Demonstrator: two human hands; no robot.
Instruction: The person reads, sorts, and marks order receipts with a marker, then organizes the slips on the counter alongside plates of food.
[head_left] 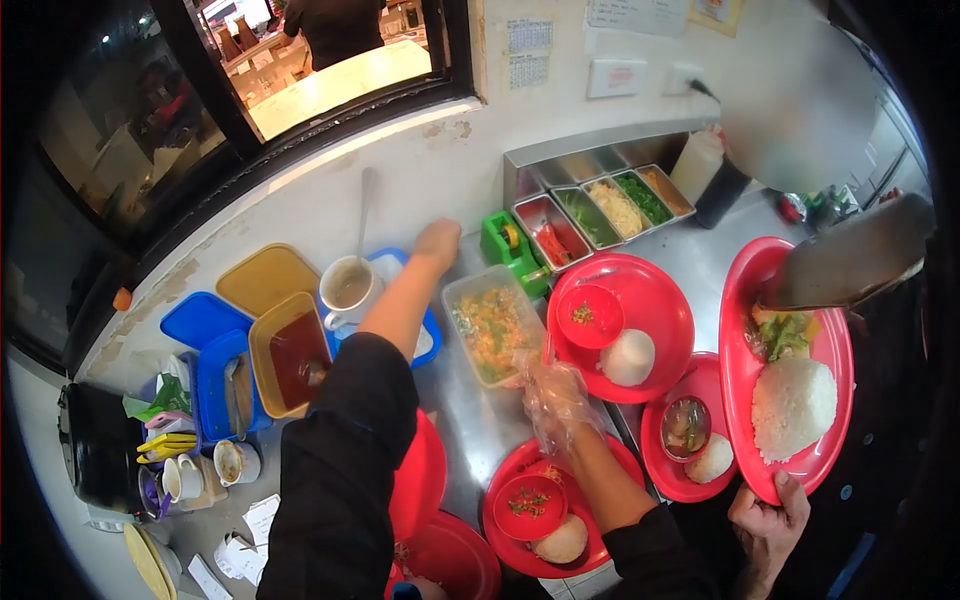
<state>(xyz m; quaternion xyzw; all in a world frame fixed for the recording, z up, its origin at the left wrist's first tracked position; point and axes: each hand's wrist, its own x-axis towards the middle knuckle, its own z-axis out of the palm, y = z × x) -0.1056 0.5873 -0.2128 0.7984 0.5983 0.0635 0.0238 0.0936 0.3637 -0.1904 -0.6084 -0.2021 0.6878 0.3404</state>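
– where to find the clear plastic tub of orange and green bits (490, 325)?
– on the shiny metal table (462, 412), by the gloved right grip (558, 392). can't tell if shut, same for the bare left grip (437, 243) near the white wall (425, 165).
– likely light, bendy: lift by the rim.

Clear rectangular plastic tub (492, 325) at centre of my remote view, on grey metal counter (466, 402). Left of it, I get white round mug (350, 290); further left, tan rectangular plastic tub (288, 350), then blue rectangular plastic tub (218, 385). Behind and right of clear tub: green plastic tape dispenser (510, 250), silver metal topping rack (600, 152) right of that. Right of clear tub, I make out round red plastic plate (660, 295); on it, small round red bowl (590, 316) at left, domed white rice mound (628, 358) nearer me.
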